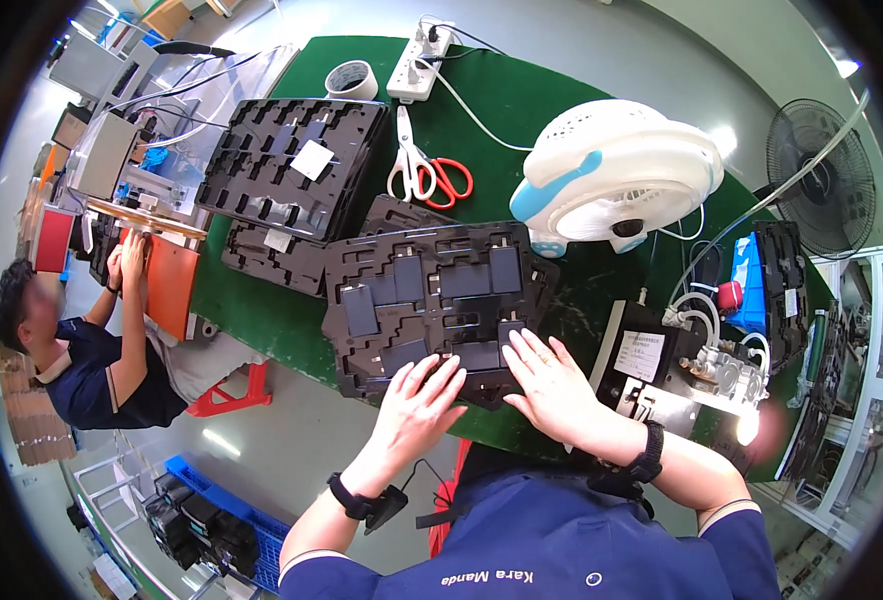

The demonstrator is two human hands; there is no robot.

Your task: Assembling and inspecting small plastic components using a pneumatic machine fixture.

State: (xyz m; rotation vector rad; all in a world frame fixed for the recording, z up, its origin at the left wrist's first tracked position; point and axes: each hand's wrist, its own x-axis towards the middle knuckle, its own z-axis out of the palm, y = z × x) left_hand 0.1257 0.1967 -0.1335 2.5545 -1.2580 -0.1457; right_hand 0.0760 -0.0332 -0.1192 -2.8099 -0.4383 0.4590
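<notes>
A black moulded tray (pixel 424 318) lies tilted on top of other trays in front of me. Several dark, flat rectangular pieces (pixel 360 309) with small connector ends sit in its pockets, some upright and some sideways. My left hand (pixel 417 408) rests at the tray's near edge, fingers stretched out beside a piece. Over the near right corner, my right hand (pixel 554 392) lies with its fingers spread, fingertips next to another dark piece (pixel 510 332). Neither hand visibly grips anything; what lies under the palms is hidden.
Stacked black trays (pixel 292 170), scissors (pixel 410 165), a tape roll (pixel 352 80) and a power strip (pixel 420 65) occupy the green table's (pixel 482 90) far side. A white fan (pixel 622 170) stands right, beyond a metal fixture (pixel 662 370). A co-worker (pixel 97 350) works at left.
</notes>
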